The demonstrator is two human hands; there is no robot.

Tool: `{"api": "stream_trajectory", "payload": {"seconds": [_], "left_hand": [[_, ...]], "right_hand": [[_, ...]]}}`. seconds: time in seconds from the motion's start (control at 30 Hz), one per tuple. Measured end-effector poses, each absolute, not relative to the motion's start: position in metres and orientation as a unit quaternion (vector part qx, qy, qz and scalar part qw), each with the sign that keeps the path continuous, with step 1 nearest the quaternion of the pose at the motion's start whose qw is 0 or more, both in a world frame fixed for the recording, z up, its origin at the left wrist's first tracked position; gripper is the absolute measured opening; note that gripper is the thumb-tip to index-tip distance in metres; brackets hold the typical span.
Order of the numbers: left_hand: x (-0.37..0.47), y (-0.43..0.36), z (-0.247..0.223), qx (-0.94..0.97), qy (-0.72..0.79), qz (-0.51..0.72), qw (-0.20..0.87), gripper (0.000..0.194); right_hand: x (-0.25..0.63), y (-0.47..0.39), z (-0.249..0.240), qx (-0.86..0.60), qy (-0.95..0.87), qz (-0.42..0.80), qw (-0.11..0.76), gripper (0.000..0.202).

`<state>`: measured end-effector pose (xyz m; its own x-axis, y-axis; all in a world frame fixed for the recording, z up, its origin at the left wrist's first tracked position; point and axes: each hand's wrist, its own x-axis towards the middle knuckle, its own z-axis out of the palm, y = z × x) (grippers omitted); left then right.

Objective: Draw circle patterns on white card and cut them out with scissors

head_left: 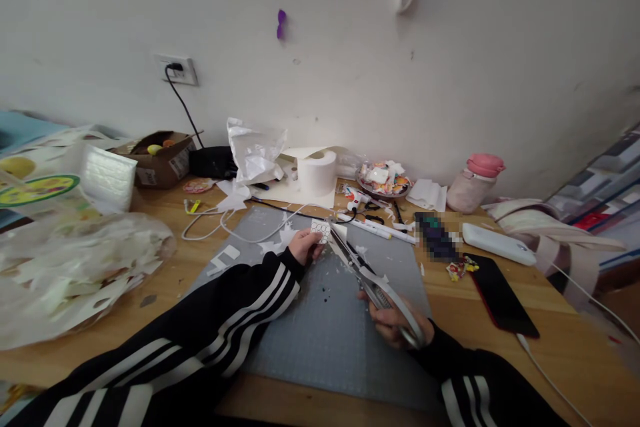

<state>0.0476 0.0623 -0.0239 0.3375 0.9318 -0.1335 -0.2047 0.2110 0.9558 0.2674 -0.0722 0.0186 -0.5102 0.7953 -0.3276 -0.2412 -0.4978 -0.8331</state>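
Note:
My left hand is closed on a small white piece of paper with a pattern of dark-outlined circles. In my right hand is a large pair of scissors with grey handles, their blades pointing up and left. The blade tips reach the paper's right edge; whether they are cutting it I cannot tell. Both hands are over a grey cutting mat strewn with white paper scraps. Some fingers of the right hand are hidden by the handles.
A clear bag of scraps lies left. Behind the mat stand a cardboard box, a white roll and a dish of wrappers. White markers lie along the mat's back. At right are a black phone and a pink-lidded bottle.

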Motion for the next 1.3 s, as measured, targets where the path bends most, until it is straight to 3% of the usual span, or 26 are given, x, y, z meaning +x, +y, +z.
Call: {"api": "stream_trajectory", "payload": {"seconds": [1.3], "left_hand": [[0.051,0.058,-0.004,0.414,0.430,0.488,0.636,0.023]], "right_hand": [[0.266,-0.073,0.015,-0.376,-0.412,0.761,0.330,0.049]]}}
